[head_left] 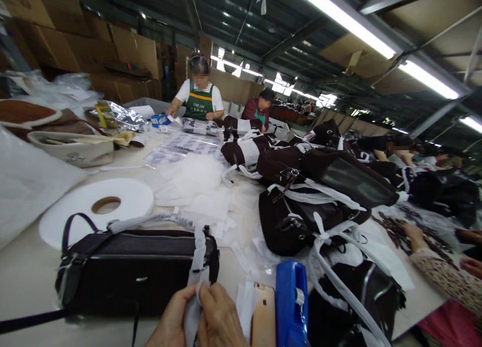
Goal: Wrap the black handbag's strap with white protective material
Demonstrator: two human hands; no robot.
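At the near edge of the counter (22, 281), both hands, left (171, 317) and right (218, 319), pinch a white wrapping strip (198, 259) trailing from the black handbag (135, 271) just beyond them, beside a blue tape dispenser (289, 302)

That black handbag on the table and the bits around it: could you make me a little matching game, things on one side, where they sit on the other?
Things:
1. black handbag
2. white tape roll
3. blue tape dispenser
4. gold phone

Places:
A. lying flat on the table behind the handbag
B. between the person's hands and the blue dispenser
C. straight ahead of both hands, wrapped with a white strip
D. at the near table edge, beside a pile of dark bags

Pairs: 1-C, 2-A, 3-D, 4-B.

The left hand and right hand pinch the strip's end together.
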